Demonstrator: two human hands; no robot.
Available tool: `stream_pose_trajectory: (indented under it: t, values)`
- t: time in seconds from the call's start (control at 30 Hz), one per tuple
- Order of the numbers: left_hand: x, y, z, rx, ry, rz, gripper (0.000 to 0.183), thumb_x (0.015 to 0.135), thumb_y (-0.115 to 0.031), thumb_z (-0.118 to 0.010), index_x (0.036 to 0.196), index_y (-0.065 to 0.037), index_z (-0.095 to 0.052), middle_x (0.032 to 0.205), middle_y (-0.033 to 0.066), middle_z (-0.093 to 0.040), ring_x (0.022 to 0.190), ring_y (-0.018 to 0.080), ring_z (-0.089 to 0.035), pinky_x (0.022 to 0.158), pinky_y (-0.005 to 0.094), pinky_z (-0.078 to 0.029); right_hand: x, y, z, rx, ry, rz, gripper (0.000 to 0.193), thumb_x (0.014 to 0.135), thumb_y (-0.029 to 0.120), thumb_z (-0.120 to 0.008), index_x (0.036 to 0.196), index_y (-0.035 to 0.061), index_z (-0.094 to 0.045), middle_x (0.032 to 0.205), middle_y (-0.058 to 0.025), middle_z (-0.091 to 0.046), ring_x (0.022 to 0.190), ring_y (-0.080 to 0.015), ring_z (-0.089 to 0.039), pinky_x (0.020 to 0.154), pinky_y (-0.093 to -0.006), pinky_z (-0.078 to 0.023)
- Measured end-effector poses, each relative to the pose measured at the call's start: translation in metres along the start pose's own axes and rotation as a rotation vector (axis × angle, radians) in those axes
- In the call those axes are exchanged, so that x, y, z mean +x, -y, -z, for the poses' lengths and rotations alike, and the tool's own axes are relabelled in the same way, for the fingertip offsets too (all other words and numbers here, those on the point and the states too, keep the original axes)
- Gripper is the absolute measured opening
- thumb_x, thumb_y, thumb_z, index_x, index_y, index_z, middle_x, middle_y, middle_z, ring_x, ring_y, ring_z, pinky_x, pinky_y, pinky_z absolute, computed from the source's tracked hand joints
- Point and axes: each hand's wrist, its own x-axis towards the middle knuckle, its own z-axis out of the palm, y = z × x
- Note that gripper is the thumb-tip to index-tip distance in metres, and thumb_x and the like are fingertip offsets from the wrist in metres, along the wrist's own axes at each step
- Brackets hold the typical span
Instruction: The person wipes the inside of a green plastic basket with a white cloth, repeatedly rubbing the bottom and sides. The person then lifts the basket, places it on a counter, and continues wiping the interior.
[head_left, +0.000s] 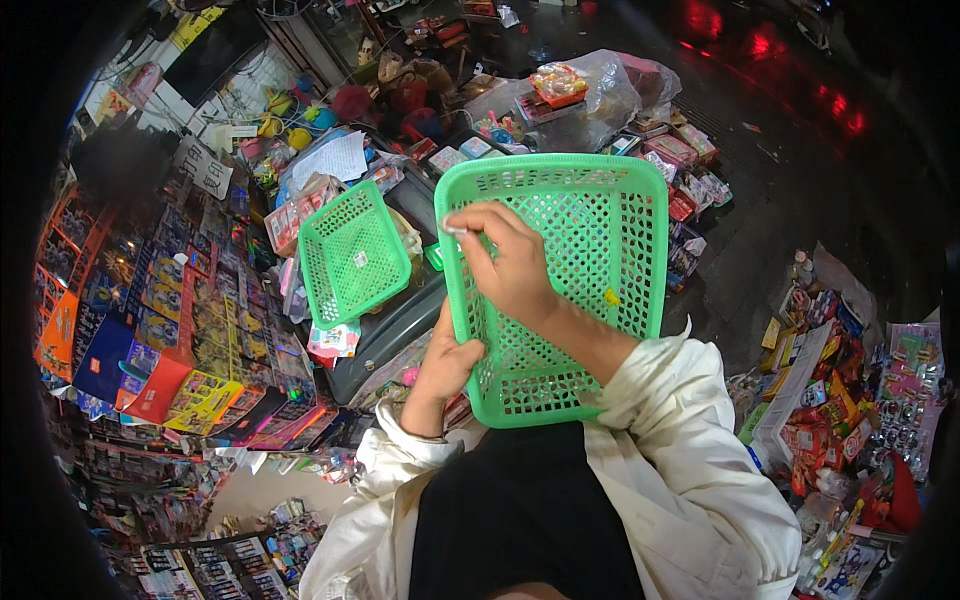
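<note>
A large green plastic basket (654, 250) with perforated walls is tilted toward me, its inside facing up. My left hand (448, 362) grips its left rim low down, thumb over the edge and fingers hidden behind the wall. Over the basket's upper left part is my right hand (505, 255), its thumb and fingertips pinched on a small whitish thing (455, 230) close to the left rim. What that thing is cannot be made out. A small yellow bit (612, 297) shows at the basket's lattice floor.
A smaller green basket (355, 255) with a pale sticker rests on goods to the left. Colourful boxed goods (180, 310) line the left side. Packaged items (820, 400) are heaped at the right. Clear plastic sheeting (600, 90) and a red-and-yellow package (558, 85) lie farther back.
</note>
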Motion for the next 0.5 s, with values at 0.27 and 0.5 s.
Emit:
stream_pose_trajectory:
  t: [0.27,0.5]
  values:
    - [0.004,0.009,-0.001,0.041,0.002,-0.112,0.090,0.067,0.013,-0.043,0.153,-0.007,-0.025,0.136,0.0065,-0.050,0.110,0.0132,-0.054,0.083,0.0243,-0.045,0.009,-0.021,0.001,-0.179,-0.083,0.098,0.024,0.078,-0.008,-0.062,0.100,0.0002,-0.064,0.096,-0.0147,-0.064,0.088,-0.0328,-0.064,0.076,-0.0392,-0.052]
    - [0.010,-0.002,0.011,0.058,-0.039,-0.067,0.081,0.072,0.012,-0.043,0.150,-0.006,-0.030,0.128,0.0040,-0.052,0.110,0.0124,-0.054,0.094,0.0285,-0.045,-0.037,0.036,0.017,-0.210,0.334,0.112,0.025,0.075,-0.004,-0.062,0.100,0.0012,-0.063,0.096,-0.0132,-0.061,0.094,-0.0318,-0.062,0.079,-0.0401,-0.053]
